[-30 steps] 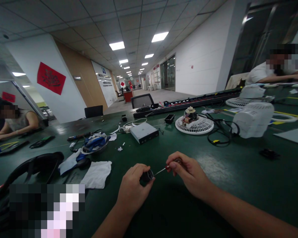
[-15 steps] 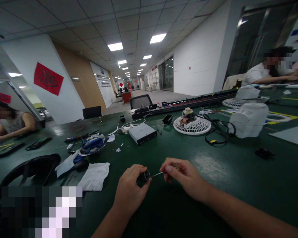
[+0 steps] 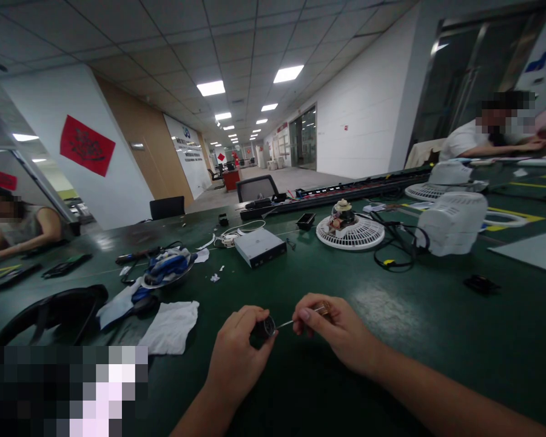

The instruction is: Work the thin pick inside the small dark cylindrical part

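Between the thumb and fingers of my left hand [image 3: 239, 346] is a small dark round part [image 3: 268, 327] with a shiny rim, its face turned to the right. My right hand [image 3: 332, 328] is closed around the amber handle of a screwdriver [image 3: 286, 324]. The thin metal shaft points left, and its tip is at or very near the rim of the round part; I cannot tell whether they touch. Both hands are just above the dark green table [image 3: 309, 394]. What the round part belongs to is not clear.
A grey disc drive [image 3: 260, 246] lies ahead, with a white fan grille [image 3: 350, 233] to its right and a white housing [image 3: 452, 224] beyond. Left are a white cloth [image 3: 170, 328], a dish of blue cloth [image 3: 169, 267] and black headphones [image 3: 50, 312]. Co-workers sit at both sides.
My right hand has turned slightly, so more of the amber handle shows. The round part has tilted a little in my left hand. The whole view has shifted slightly.
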`<state>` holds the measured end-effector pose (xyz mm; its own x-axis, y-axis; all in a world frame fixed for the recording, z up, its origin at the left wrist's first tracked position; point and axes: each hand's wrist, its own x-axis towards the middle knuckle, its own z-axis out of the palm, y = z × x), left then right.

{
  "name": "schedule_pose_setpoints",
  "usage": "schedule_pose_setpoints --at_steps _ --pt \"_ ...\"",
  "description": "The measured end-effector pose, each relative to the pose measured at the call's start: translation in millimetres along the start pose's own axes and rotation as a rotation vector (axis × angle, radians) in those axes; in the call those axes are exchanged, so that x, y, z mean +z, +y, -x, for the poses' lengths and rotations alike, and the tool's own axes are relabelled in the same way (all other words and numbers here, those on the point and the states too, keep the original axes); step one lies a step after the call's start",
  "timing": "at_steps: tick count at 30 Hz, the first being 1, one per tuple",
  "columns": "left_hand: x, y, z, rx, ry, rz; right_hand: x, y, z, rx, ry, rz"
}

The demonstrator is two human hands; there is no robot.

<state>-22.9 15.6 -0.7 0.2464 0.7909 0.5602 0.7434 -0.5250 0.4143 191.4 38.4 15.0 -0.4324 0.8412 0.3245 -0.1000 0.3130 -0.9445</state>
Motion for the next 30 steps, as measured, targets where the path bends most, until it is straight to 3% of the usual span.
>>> schedule_pose_setpoints --at_steps 10,13,30 --pt "-1.8 0.1 -2.6 -0.06 -0.023 0.012 1.5 1.4 1.0 -0.059 0.008 0.103" --pt "-1.6 2.0 -2.1 -0.037 -0.034 -0.008 0.2 3.9 -0.2 -0.036 0.06 0.121" --pt "-2.8 7.2 -2.4 -0.051 -0.065 -0.005 -1.3 4.7 -4.6 0.055 0.065 0.022"
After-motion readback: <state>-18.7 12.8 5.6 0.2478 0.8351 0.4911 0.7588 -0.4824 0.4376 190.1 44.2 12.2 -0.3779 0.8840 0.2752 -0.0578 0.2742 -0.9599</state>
